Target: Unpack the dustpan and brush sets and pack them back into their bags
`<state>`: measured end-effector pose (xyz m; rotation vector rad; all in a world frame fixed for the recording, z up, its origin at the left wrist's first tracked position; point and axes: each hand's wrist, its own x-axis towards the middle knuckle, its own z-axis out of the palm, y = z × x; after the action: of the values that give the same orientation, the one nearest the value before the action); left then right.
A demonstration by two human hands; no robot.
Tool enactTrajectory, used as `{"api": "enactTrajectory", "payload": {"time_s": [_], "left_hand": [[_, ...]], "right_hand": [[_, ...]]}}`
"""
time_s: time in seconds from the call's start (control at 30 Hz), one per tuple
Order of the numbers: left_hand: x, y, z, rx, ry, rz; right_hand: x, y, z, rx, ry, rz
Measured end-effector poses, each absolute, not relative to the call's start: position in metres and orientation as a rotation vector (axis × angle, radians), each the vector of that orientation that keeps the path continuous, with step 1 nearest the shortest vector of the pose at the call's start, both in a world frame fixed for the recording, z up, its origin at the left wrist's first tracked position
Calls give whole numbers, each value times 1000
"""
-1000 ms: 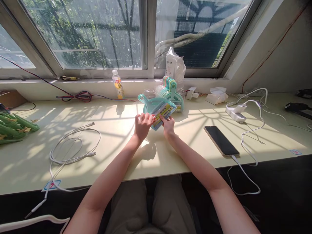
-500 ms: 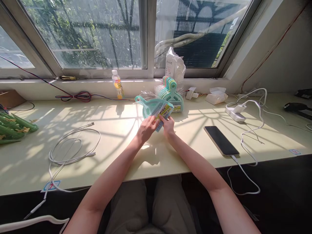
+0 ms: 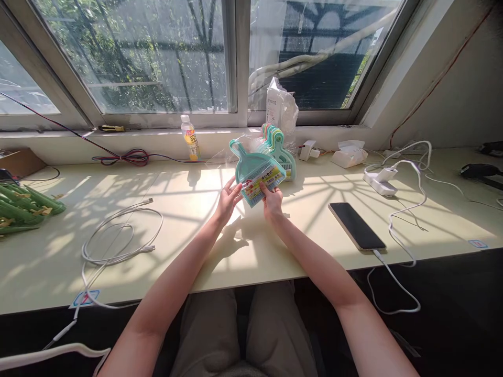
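A mint-green dustpan (image 3: 251, 163) is held over the table, tilted, just in front of a stack (image 3: 280, 152) of similar pans. Its long axis slants from the looped handle (image 3: 236, 148) at the far left to the broad edge at the near right. The right hand (image 3: 272, 203) grips that broad edge, thumb on the yellow label (image 3: 271, 175); from this grip the handle points away, far and left. The left hand (image 3: 228, 200), nearer the handle, has loosely bent fingers at the pan's left edge; whether they bear any weight I cannot tell.

The pan looks like thin, smooth plastic, the label glossy. Behind, the stack shows rounded handles in mint, pink and yellow, and a crinkled white bag (image 3: 282, 107) stands beyond. Farther left is a clear bottle (image 3: 190, 139); to the right, a flat black phone (image 3: 357, 226). The table (image 3: 184, 180) is pale, smooth and streaked with shadow.
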<state>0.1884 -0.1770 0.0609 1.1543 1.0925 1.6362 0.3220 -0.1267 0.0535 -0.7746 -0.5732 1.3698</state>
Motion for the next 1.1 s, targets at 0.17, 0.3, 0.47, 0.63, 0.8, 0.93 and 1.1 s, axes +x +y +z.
{"api": "enactTrajectory", "payload": {"time_s": [0.17, 0.3, 0.47, 0.63, 0.8, 0.93, 1.1], "left_hand": [[208, -183, 54, 1083, 913, 1487], [222, -184, 43, 973, 893, 1421], [218, -184, 45, 976, 904, 1499], [219, -188, 46, 1014, 903, 1461], [223, -191, 45, 1059, 919, 1486], [223, -189, 42, 1159, 998, 1490], [227, -192, 38, 1319, 1224, 1389]], "right_hand": [[326, -124, 51, -814, -630, 1320], [328, -119, 49, -823, -671, 1275], [329, -116, 48, -773, -629, 1265], [331, -115, 48, -791, -602, 1254], [332, -116, 49, -777, -565, 1262], [334, -116, 50, -766, -584, 1278], [336, -121, 52, -794, -575, 1257]]}}
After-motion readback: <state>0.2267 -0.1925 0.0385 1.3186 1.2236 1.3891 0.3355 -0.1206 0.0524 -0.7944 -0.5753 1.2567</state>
